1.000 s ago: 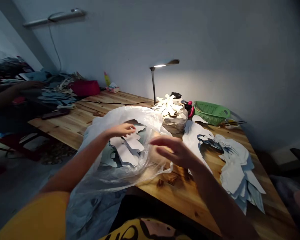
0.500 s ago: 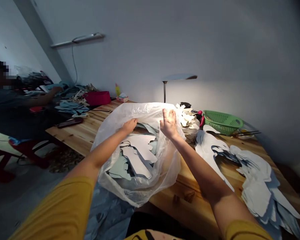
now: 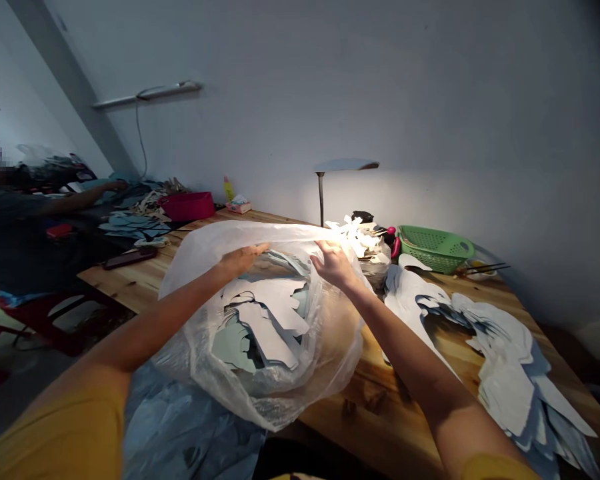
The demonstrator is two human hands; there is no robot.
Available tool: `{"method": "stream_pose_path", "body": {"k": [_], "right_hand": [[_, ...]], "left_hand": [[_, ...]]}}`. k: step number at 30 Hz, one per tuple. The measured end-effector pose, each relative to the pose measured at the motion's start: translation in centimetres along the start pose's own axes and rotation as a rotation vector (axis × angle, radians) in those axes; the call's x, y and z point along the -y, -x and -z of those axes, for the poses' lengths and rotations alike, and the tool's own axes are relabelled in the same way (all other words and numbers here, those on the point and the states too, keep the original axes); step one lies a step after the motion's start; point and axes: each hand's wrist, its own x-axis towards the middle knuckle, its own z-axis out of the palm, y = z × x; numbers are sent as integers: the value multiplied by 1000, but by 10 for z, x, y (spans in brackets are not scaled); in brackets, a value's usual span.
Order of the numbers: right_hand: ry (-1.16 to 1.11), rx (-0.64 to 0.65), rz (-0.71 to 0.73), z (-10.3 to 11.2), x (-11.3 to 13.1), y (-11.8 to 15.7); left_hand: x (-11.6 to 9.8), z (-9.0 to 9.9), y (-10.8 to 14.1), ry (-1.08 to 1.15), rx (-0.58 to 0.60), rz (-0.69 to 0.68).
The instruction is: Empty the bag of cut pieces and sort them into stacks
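Observation:
A translucent white plastic bag (image 3: pixel 275 417) sits with its mouth open at the table's near edge. Inside it lie stacks of cut flat pieces (image 3: pixel 267 327), pale grey-white and light green, with notched edges. My left hand (image 3: pixel 240 260) is closed on the bag's far left rim, palm down. At the far right rim, my right hand (image 3: pixel 335 263) grips the plastic, thumb toward the inside. Between the two hands the far rim is raised and stretched. Parts of the fingers are hidden by the plastic.
Fanned stacks of white cut pieces (image 3: pixel 510 373) cover the right of the wooden table (image 3: pixel 370 400). Behind stand a desk lamp (image 3: pixel 321 200), a green basket (image 3: pixel 435 250) and a bundle of pale strips (image 3: pixel 363 240). A pink box (image 3: pixel 187 207) and a seated person (image 3: pixel 10 227) are at left.
Both hands have shifted along the far rim, the left outward to the left, and the bag's left side has spread wider. My view has turned slightly. The pieces inside lie much as before.

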Motion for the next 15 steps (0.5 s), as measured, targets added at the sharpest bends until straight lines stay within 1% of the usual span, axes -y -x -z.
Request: {"method": "stream_pose_path", "body": {"k": [1,2,3,4,5,6,7,8,10,11,12,13,14,15], "right_hand": [[-50,46,35,-1,6,0],[-100,93,77,-2,14,1],[-141,130,121,-2,23,0],[-172,150,163,-2,33,0],[-200,153,201,-1,43,0],[-236,140,227,1,54,-1],[-291,132,250,5,64,-1],[-370,142,274,10,74,0],[-590,225,287,23,90,6],[-716,279,267,30,96,12],[-844,325,229,36,100,20],[-969,355,178,42,102,31],[-1088,372,115,47,101,43],[-1200,383,50,51,98,58]], "left_hand": [[-7,8,5,-73,23,-46],[-15,18,12,-185,51,-129],[-25,29,22,-322,82,-240],[-37,42,35,-480,104,-379],[-52,56,49,-604,119,-513],[-69,71,64,-674,122,-609],[-88,86,78,-705,118,-690],[-108,99,92,-714,138,-762],[-147,120,110,-743,168,-824],[-164,126,115,-741,164,-846],[-178,128,116,-725,165,-864],[-187,125,114,-697,158,-874],[-192,118,110,-651,124,-879],[-192,106,105,-581,71,-875]]}}
